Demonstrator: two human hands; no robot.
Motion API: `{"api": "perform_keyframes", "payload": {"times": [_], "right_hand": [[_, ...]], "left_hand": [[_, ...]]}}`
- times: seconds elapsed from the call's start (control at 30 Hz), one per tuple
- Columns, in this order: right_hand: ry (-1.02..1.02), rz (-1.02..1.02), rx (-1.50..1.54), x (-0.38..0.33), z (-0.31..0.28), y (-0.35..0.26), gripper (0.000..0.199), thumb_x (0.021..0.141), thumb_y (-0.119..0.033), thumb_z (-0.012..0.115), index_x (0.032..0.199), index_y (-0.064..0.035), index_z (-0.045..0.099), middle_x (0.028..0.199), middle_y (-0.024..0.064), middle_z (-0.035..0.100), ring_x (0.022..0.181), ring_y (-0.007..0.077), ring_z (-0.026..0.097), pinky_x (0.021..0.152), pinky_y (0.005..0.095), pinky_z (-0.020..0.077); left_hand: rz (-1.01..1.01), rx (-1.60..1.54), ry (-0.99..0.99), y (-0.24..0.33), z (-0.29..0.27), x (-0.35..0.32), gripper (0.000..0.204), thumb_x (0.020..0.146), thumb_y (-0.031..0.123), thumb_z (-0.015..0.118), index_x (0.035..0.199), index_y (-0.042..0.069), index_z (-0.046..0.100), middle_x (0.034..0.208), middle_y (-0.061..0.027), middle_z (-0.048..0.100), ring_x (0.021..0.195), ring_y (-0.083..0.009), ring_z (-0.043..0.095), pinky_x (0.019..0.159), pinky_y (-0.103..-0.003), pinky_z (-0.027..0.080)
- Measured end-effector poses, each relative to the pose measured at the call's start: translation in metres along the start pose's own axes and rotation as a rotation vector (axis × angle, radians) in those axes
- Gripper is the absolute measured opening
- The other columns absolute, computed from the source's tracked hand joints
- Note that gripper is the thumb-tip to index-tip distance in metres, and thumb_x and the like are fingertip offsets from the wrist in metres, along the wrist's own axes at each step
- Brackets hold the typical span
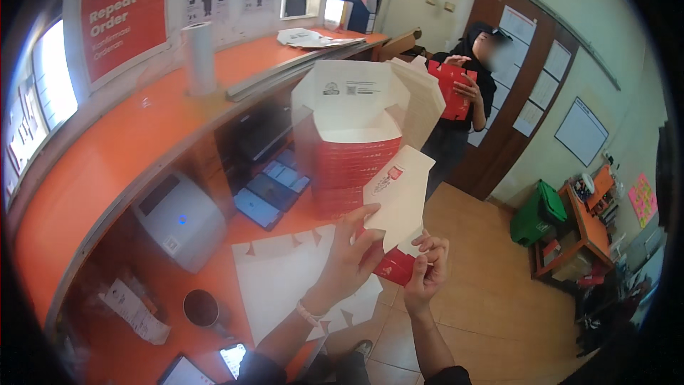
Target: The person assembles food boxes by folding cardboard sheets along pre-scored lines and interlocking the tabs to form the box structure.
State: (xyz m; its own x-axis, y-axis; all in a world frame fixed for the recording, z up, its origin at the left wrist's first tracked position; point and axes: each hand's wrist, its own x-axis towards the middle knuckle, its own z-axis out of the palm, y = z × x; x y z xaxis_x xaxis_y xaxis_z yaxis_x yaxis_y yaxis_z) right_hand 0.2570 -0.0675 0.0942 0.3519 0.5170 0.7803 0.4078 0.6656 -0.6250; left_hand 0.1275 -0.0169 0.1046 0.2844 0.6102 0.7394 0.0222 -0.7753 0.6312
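Both my hands hold a flat red-and-white cardboard box blank (400,208) in front of me, white side toward me. My left hand (349,253) grips its left edge with the fingers spread over the card. My right hand (425,269) pinches the lower red end. Just behind it on the orange counter (128,142) stands a tall stack of nested folded boxes (356,135), red-sided with white flaps open on top. Flat white card sheets (285,274) lie on the lower counter under my left forearm.
A grey label printer (182,219), several phones (274,191), a dark cup (201,308) and crumpled receipts (134,308) sit on the lower counter. A paper roll (199,57) stands on the upper ledge. Another person (467,93) by the brown door holds a red box. A green bin (539,212) stands right.
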Motion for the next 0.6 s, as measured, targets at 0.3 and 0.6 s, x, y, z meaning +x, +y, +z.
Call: {"api": "perform_keyframes", "payload": {"times": [0.3, 0.6], "right_hand": [[-0.202, -0.299, -0.319, 0.025, -0.013, -0.001, 0.015, 0.082, -0.014, 0.049, 0.07, -0.0054, 0.045, 0.085, 0.0098, 0.045, 0.084, 0.0244, 0.049, 0.094, 0.0495, 0.0261], [-0.68, -0.248, -0.593, 0.172, -0.038, 0.042, 0.034, 0.073, -0.003, 0.054, 0.106, 0.0031, 0.046, 0.098, 0.019, 0.052, 0.089, 0.0345, 0.051, 0.08, 0.0363, 0.0392]], "left_hand": [[0.021, 0.141, 0.007, 0.004, 0.012, 0.009, 0.052, 0.069, 0.021, 0.067, 0.112, 0.0, 0.047, 0.129, -0.0186, 0.029, 0.113, -0.0331, 0.037, 0.092, -0.04, 0.033], [0.403, -0.066, -0.06, -0.029, -0.036, 0.066, 0.054, 0.067, 0.013, 0.064, 0.115, -0.001, 0.045, 0.122, -0.0109, 0.036, 0.104, -0.0204, 0.046, 0.089, -0.031, 0.038]]}}
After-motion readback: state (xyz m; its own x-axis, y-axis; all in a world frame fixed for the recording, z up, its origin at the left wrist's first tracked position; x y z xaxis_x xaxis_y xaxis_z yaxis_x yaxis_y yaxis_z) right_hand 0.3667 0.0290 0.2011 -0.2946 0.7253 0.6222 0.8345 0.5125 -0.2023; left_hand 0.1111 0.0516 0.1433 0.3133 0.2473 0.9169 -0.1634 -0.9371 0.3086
